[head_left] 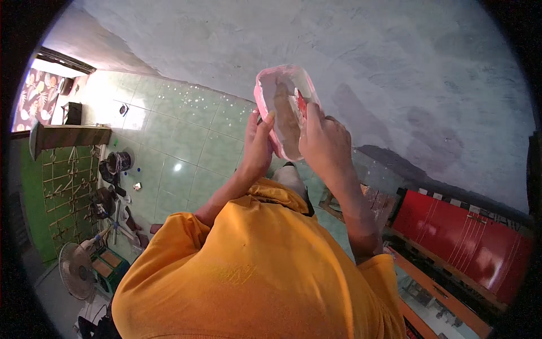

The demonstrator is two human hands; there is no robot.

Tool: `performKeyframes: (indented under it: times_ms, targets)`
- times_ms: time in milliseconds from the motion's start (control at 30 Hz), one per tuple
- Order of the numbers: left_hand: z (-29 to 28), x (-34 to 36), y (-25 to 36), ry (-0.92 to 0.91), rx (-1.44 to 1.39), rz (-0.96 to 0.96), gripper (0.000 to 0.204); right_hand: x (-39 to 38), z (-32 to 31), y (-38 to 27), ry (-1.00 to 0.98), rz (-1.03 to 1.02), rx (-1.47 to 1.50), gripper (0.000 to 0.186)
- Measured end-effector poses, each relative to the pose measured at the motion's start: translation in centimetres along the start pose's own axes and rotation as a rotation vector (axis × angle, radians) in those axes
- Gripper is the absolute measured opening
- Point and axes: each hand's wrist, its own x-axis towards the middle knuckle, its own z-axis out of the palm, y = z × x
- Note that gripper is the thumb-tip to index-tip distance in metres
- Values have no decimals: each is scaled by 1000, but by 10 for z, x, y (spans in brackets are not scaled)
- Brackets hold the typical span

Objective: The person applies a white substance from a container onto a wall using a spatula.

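My left hand grips the near left side of a pink, translucent plastic container smeared with pale material and holding brownish-grey contents. My right hand is closed round a red-handled scraper, its whitish blade inside the container against the right side of the contents. The container is held tilted in front of me, over the foot of a grey, patchily plastered wall.
Green floor tiles with white spatters lie below. At left stand a green lattice panel, a fan, a green crate and a dark bucket. At lower right are a red panel and an orange-edged piece of furniture.
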Motion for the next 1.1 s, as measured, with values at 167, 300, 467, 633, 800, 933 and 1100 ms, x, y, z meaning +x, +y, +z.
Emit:
performKeyframes:
  times_ms: [167,300,467,633,800,933,1100]
  targets:
    - [-12,3,-10,19,-8,-120,52,-1,19,1,-36,92,122,26]
    - [-13,4,-18,-40,-70,-136,48,2,21,-8,93,96,259,27]
    - [-12,1,-20,-29,-115,-158,45,4,-17,-13,72,195,255,26]
    - [-6,0,-11,-76,-157,-193,48,3,-3,-5,106,30,202,24]
    - [-5,-1,-14,-105,-97,-113,54,1,0,-8,55,102,128,23]
    - [-8,-5,-18,-116,-71,-69,58,-1,-22,-5,106,140,129,25]
    - [-6,-7,-11,-121,-18,-144,57,-8,8,-2,115,92,118,25]
